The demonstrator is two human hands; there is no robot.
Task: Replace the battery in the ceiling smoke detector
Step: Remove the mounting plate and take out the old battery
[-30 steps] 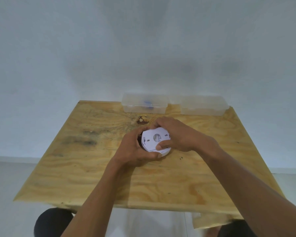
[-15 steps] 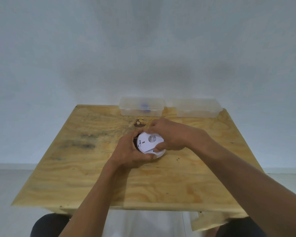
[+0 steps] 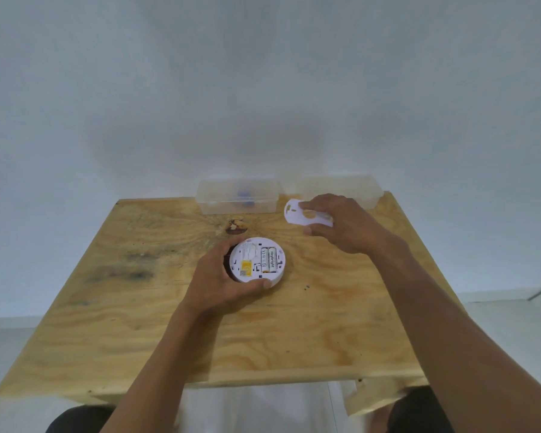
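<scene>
The round white smoke detector (image 3: 256, 265) lies back-up on the plywood table (image 3: 169, 323), near its middle. Its open back shows two white-and-yellow batteries (image 3: 269, 260) side by side and a yellow sticker. My left hand (image 3: 222, 282) grips the detector's left and near rim. My right hand (image 3: 341, 225) holds the flat white mounting plate (image 3: 300, 214) just above the table at the back right, thumb under it and fingers on top.
Two clear plastic boxes stand along the table's far edge against the wall: the left box (image 3: 238, 200) has something blue inside, the right box (image 3: 356, 189) looks empty. A dark knot (image 3: 236, 226) marks the wood behind the detector.
The mounting plate has come off the detector. My right hand has carried it up and to the right, uncovering the batteries. My left hand still holds the detector.
</scene>
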